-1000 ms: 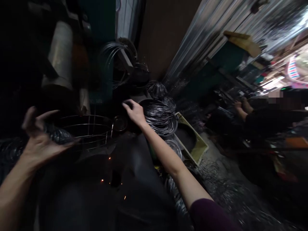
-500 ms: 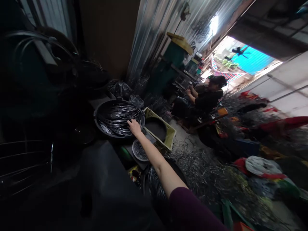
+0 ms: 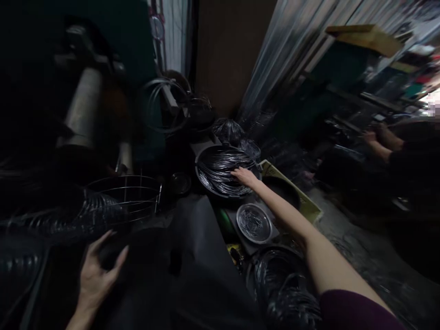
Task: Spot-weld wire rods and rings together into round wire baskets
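Observation:
My right hand reaches out to a round black basin heaped with long, shiny dark strands. Its fingers lie stretched out over the strands at the basin's right side, and nothing is seen lifted in them. In the lower left, my left hand is raised with thumb and fingers apart and nothing between them. It is near a round wire frame, which stands beyond it.
Below the basin sits a small round bowl with short dark pieces inside. A tub of dark strands stands nearer me. A yellow crate is to the right, and a co-worker's hands show at far right.
The view has swung left, so the basin appears farther right. My left hand has come into sight. My right hand stays at the strands, its fingers now stretched out.

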A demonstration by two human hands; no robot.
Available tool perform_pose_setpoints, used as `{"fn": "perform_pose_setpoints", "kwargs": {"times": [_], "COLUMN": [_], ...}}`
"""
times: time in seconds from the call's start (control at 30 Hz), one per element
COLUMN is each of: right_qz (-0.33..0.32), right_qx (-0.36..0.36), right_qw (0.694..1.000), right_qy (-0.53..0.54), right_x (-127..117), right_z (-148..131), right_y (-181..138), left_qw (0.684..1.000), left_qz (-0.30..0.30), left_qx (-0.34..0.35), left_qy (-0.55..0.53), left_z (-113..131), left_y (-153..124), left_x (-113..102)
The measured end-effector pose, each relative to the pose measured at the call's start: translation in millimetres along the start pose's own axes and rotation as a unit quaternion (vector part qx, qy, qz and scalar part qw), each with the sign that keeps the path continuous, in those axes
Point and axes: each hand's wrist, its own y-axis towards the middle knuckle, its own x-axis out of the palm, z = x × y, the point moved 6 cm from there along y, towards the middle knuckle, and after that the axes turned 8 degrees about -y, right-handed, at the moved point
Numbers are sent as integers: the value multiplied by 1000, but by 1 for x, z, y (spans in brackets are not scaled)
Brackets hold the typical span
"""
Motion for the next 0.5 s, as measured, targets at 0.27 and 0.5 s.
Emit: {"fn": "perform_pose_setpoints", "kwargs": {"times": [0.27,0.5], "right_qz": [46,228], "right_qx": [30,176], "right_qw": [998,919], "right_qy": [-30,270], "right_x": [0,-43], "right_z": [-6,-42], "right_y": [-39,-84], "left_qw": [989,966], "left_qz": [-106,-199], "left_qx": [86,62], "left_qy": [-53,-151], "left_z": [39,104], "left_y": [-22,-24], "left_x": [34,70]}}
